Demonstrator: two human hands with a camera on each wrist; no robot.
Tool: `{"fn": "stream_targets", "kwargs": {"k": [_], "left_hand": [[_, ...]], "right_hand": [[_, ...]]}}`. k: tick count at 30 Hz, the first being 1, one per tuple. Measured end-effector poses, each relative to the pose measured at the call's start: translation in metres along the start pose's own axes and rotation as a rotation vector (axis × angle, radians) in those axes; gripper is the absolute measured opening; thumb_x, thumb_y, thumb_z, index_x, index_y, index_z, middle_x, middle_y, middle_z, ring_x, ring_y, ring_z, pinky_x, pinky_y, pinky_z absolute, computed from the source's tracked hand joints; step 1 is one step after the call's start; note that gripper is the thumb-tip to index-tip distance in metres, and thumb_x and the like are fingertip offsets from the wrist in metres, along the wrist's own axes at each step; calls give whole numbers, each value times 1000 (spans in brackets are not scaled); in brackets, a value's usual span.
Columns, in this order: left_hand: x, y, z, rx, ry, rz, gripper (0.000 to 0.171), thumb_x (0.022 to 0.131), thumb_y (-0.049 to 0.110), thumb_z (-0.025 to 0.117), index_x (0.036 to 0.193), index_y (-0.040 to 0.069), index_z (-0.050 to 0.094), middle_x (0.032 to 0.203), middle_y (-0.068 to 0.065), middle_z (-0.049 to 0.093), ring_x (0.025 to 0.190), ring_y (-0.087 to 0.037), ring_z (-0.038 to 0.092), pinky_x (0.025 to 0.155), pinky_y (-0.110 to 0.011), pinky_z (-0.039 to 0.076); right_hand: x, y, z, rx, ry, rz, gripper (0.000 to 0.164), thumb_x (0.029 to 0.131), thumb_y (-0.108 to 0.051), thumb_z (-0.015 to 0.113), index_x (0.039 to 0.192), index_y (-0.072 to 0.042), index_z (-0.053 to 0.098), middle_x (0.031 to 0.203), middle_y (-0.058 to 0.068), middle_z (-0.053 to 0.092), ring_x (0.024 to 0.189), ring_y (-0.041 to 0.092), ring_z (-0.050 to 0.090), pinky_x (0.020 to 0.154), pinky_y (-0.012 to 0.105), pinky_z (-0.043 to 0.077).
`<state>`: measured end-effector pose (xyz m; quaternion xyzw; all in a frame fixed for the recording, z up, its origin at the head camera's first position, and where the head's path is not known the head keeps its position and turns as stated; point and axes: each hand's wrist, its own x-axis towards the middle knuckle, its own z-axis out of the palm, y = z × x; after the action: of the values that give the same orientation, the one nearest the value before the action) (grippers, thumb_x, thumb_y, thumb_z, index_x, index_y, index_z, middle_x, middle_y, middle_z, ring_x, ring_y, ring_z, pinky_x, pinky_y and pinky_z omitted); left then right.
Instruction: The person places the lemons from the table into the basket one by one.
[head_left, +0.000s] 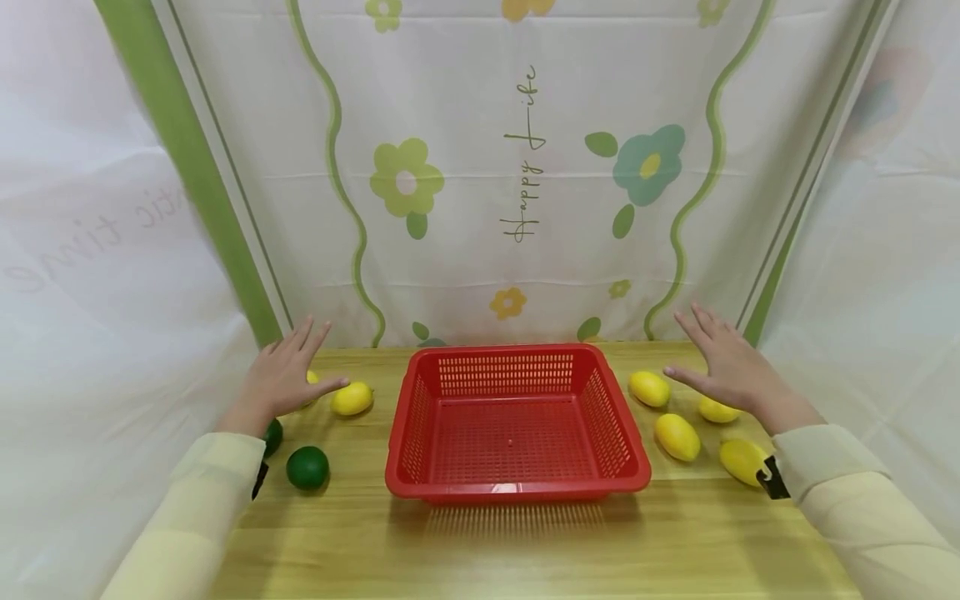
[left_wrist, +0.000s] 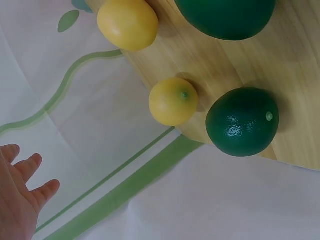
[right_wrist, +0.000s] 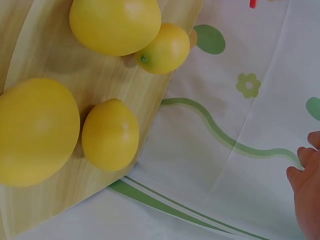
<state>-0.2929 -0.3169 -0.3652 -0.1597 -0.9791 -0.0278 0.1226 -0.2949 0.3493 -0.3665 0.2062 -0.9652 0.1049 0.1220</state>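
My left hand (head_left: 283, 375) hovers over the table's left side with fingers spread and nothing held. Below it lie two lemons, one lemon (head_left: 352, 398) in plain sight and another lemon (left_wrist: 173, 101) mostly hidden by the hand in the head view. Two dark green round fruits sit nearer me, a green fruit (head_left: 307, 467) and one partly behind my wrist (left_wrist: 242, 122). On the other side my right hand (head_left: 731, 367) is also raised, fingers spread, holding nothing. Several yellow lemons (head_left: 677, 437) lie beneath and beside it. Between the hands stands a red plastic basket (head_left: 517, 489), with nothing inside.
The wooden table (head_left: 510, 558) ends at the back against a white curtain (head_left: 465, 250) printed with flowers and green wavy lines. White cloth also hangs at the left (head_left: 90, 333) and right sides. A black strap (head_left: 772, 478) shows at the right wrist.
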Motion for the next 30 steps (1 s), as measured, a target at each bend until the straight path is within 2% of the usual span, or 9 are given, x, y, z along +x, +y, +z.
{"fn": "stream_targets", "kwargs": {"k": [6,11,16,20,24,27,30], "left_hand": [[-7,-1,2,11,22,6,101,85,69,55,157,12,11,156,-26,18,137,-47,26,104,-69,24],[-15,-3,5,20,39,12,101,85,68,56,157,13,12,155,-26,21,136,-47,28,103,-69,26],[-24,-5,6,18,67,33,100,84,66,59,156,10,17,153,-27,26,135,-46,31,101,-68,29],[-31,-5,7,16,97,58,99,83,64,62,155,6,23,151,-28,30,133,-47,33,100,-67,32],[-39,-7,12,5,154,87,98,82,61,66,152,4,29,145,-29,38,127,-47,40,95,-66,37],[-46,-7,16,-8,189,104,98,80,60,69,152,6,30,142,-29,42,123,-48,44,93,-66,39],[-53,-7,19,-17,192,110,97,80,59,70,152,7,31,144,-28,40,123,-49,43,94,-66,38]], "right_hand": [[-6,-7,3,38,33,-4,92,90,-50,64,158,-16,12,158,25,9,140,51,12,107,69,15],[-9,-15,5,55,23,2,90,90,-50,65,157,-12,17,155,28,18,136,53,22,102,70,23],[-13,-22,7,63,4,8,87,91,-50,62,155,-7,21,153,29,23,133,54,26,102,70,24],[-16,-26,14,67,33,-29,86,90,-48,65,154,-6,25,151,29,28,133,52,30,102,68,27],[-20,-31,21,89,53,-66,84,89,-45,68,152,-5,29,150,28,32,132,50,33,101,66,30],[-24,-36,26,119,57,-89,80,89,-42,68,151,-5,33,149,26,35,132,49,34,100,67,31],[-27,-39,31,142,67,-107,77,89,-39,70,149,-5,37,148,24,38,132,48,35,100,67,32]]}}
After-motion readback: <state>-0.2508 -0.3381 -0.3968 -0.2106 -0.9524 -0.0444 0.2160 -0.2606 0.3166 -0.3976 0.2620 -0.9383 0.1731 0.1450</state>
